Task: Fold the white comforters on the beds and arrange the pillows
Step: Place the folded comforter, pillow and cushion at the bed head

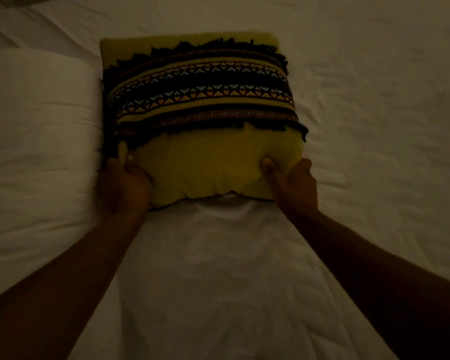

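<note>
A yellow cushion (205, 167) with dark patterned bands and fringe across its middle lies on the white bedding. Both hands grip its near edge: my left hand (122, 185) pinches the near left corner, and my right hand (291, 183) holds the near right corner with the thumb pressed into the fabric. A white pillow (37, 141) lies right against the cushion's left side. Under and in front of the cushion is a white pillow or folded comforter (205, 268); I cannot tell which in the dim light.
The white sheet (374, 100) spreads wrinkled to the right and beyond the cushion. Another pale bedding edge (13, 0) shows at the top left corner. The room is dark.
</note>
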{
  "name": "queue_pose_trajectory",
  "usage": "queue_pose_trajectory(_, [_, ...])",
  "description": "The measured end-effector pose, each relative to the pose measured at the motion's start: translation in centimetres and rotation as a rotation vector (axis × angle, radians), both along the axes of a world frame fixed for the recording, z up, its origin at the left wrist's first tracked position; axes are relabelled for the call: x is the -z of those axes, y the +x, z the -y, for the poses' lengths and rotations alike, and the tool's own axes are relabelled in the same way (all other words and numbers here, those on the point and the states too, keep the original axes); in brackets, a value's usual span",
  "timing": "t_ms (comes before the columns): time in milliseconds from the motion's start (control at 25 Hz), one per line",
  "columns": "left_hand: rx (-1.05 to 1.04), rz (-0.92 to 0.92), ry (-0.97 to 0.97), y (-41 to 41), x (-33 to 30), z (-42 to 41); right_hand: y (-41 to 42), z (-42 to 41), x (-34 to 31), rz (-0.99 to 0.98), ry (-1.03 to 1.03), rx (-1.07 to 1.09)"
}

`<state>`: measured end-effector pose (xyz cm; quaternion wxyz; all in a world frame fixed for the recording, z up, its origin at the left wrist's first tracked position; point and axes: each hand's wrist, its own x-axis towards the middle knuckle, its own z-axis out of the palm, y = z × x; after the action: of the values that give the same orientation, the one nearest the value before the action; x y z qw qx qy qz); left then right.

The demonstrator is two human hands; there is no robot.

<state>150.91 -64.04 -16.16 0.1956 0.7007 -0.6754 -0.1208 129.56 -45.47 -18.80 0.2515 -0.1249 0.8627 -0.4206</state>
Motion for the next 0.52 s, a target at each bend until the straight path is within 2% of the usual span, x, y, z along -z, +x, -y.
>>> queue_pose_trajectory(160, [0.158, -0.005, -0.028, 2.5, -0.4, -8.6, -0.6, -8.6, -0.6, 0.056, 0.038, 0.010])
queue_pose_trajectory(320, [0.175, -0.119, 0.046, 4.5, -0.4, -16.1, 0.6, -15.5, -0.9, 0.120, 0.086, -0.032])
queue_pose_trajectory(520, [0.181, -0.115, 0.146, 7.6, -2.1, -22.2, 3.0, -21.6, -2.0, 0.163, 0.078, -0.016])
